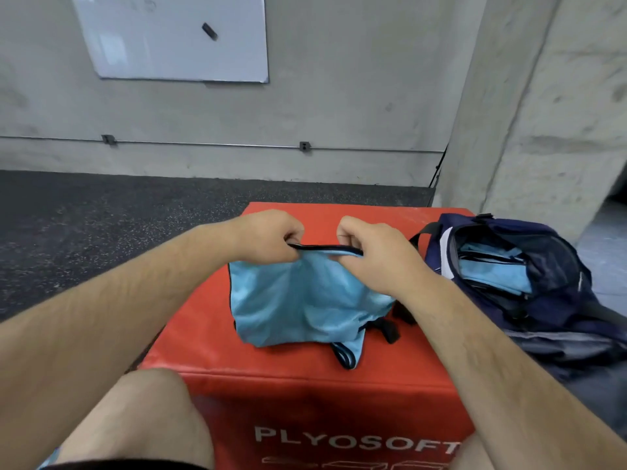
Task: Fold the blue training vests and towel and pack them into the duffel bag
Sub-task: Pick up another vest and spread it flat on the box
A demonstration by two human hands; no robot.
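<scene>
- Grey concrete wall [339, 96] spans the far side, 9 to 3 o'clock; dark speckled rubber floor [101, 215] lies below it.
- Red padded plyo box lettered PLYOSOFT [210, 351] sits at 6 o'clock, directly in front of the person.
- White wall-mounted whiteboard [163, 45] at 11 o'clock, with a small black object [209, 31] stuck to it.
- Navy blue fabric duffel bag [576, 300] at 3 o'clock, resting on the right end of the box, with its mouth open. Folded light blue cloth [492, 269] is visible inside.
- Light blue mesh training vest with black trim [298, 300] is at the centre of the box top. Its lower part lies on the red surface and its upper edge is raised off it. A strap loop trails toward 5 o'clock.
- Left hand [268, 235] is at the vest's 11 o'clock corner, fingers curled and pinching the black-trimmed top edge [322, 247].
- Right hand [376, 252] is at the 1 o'clock corner, fingers curled and gripping the same edge. The trim runs taut between the two hands.
- The hands are near each other but not touching. The right hand is just beside the bag and clear of it.
</scene>
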